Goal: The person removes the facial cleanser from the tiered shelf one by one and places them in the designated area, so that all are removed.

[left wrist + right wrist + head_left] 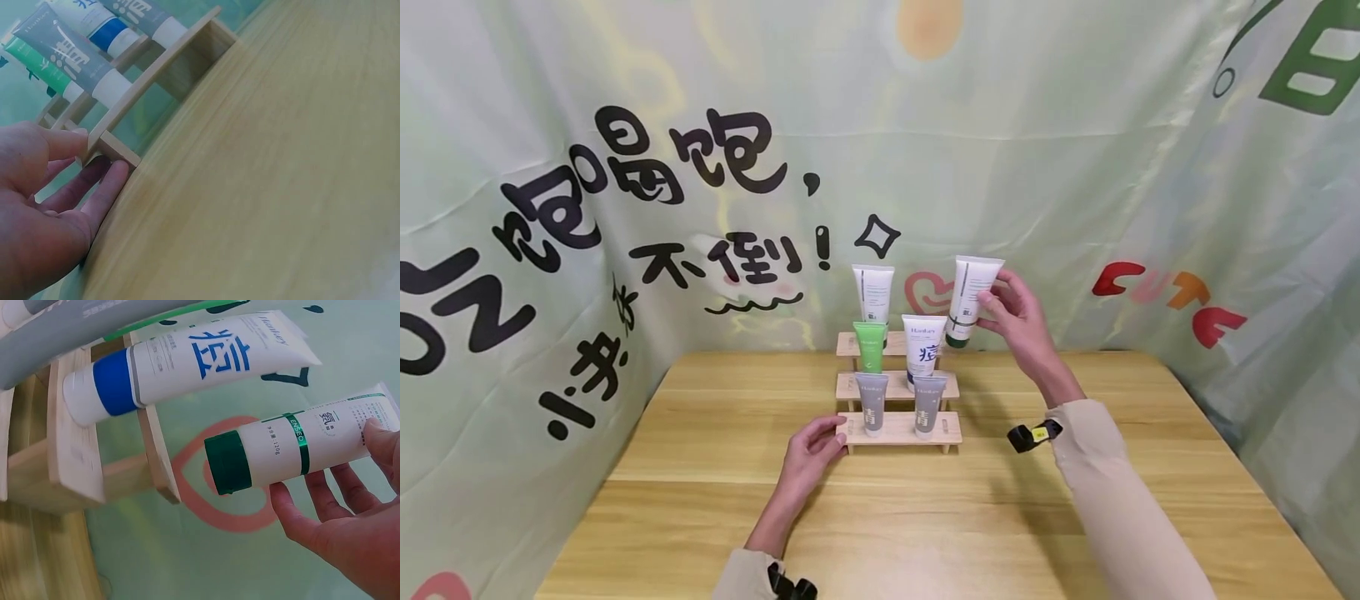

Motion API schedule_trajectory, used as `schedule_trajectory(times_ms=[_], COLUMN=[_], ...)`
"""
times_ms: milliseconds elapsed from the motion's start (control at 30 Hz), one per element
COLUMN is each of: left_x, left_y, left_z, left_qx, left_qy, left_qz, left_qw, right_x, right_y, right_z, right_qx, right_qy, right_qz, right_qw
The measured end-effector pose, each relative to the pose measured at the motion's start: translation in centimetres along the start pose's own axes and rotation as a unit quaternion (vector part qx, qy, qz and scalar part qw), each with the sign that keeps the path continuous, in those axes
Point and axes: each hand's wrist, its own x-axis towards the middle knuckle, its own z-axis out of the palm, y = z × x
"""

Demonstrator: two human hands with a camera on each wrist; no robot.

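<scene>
My right hand [1022, 321] holds a white squeeze tube with a dark green cap [284, 444], thumb on one side and fingers on the other. The tube hangs cap down beside the right end of the top tier, apart from the wood in the right wrist view. My left hand [811, 454] pinches the front left corner of a three-tier wooden display stand [898, 427], thumb above the board and fingers by its leg. On the stand are a white tube [874, 287], a green tube [869, 346], a white and blue tube [187, 369] and two grey tubes [872, 404].
The stand sits on a wooden table [715, 467]. Behind the table hangs a pale green cloth [1037, 167] with printed lettering and a pink heart, and it runs along both sides.
</scene>
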Motion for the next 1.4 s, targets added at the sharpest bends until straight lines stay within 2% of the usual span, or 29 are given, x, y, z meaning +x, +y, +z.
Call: schedule_trajectory(times_ms=[233, 567, 867, 1100, 1200, 1400], left_x=[0.0, 0.0, 0.2, 0.1, 0.2, 0.0], left_y=[0.1, -0.1, -0.1, 0.0, 0.1, 0.2], left_z=[-0.2, -0.2, -0.1, 0.0, 0.0, -0.1], left_qx=[0.008, 0.006, 0.013, 0.009, 0.008, 0.008], left_qy=[-0.001, -0.003, -0.007, -0.008, -0.010, -0.008], left_qz=[-0.006, -0.007, -0.004, -0.012, -0.008, -0.003], left_qw=[0.9999, 0.9999, 0.9999, 0.9999, 0.9999, 0.9999], right_x=[-2.0, -4.2, -5.6, -6.2, -6.2, -6.0], right_y=[0.9, 3.1, 5.8, 8.0, 9.0, 10.7], right_z=[-1.5, -2.4, -2.8, -3.3, -3.5, -3.7], right_qx=[-0.003, 0.010, -0.015, -0.043, -0.050, -0.072], right_qy=[0.032, 0.049, 0.089, 0.101, 0.096, 0.059], right_qz=[-0.003, -0.001, 0.056, 0.114, 0.135, 0.185], right_qw=[0.9995, 0.9988, 0.9943, 0.9874, 0.9849, 0.9784])
